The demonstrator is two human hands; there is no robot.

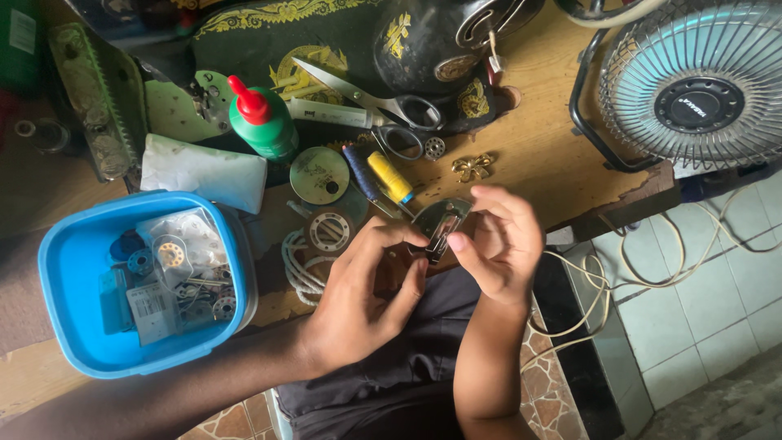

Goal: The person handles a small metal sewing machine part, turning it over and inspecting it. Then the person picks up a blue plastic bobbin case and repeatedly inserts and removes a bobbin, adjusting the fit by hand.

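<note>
The left hand (358, 301) and right hand (501, 244), nearest the camera, met over the table (546, 155) edge, both sets of fingers narrowed onto a small metal plate (440, 222). The plate sat pinched between them, left fingertips at its lower edge, right thumb and forefinger on its right side. It looked thin, stiff and light, probably slick bare metal, best gripped by its edges. It was silvery, rounded at one end, with slots through it. Just beyond the fingers lay yellow and dark blue thread spools (389, 176) and scissors (383, 106). Well to the left stood a blue tub (57, 269) of bobbins.
</note>
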